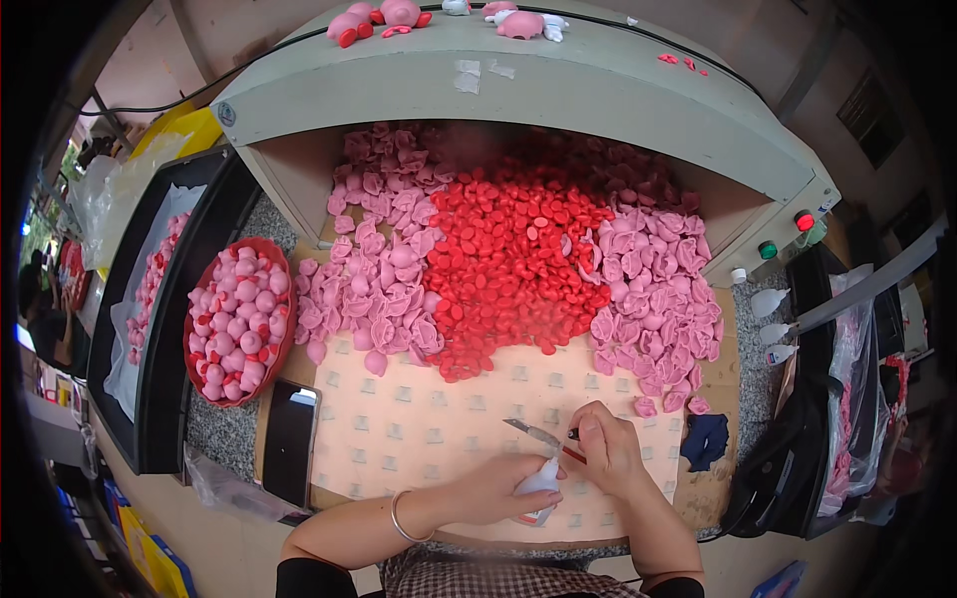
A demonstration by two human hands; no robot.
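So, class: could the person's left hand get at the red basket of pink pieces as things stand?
Probably yes: the red basket sits open on the left hand's side, nothing between them, but that hand holds a small white bottle.

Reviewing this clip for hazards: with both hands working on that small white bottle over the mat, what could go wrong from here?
1. The right hand holds a pointed metal tool close to the left hand, which grips the small white bottle; a slip might jab the fingers.
2. If the bottle holds liquid, it could spill onto the peach mat.
3. The red pieces and pink pieces lie heaped just beyond the hands; a sweep could scatter them.
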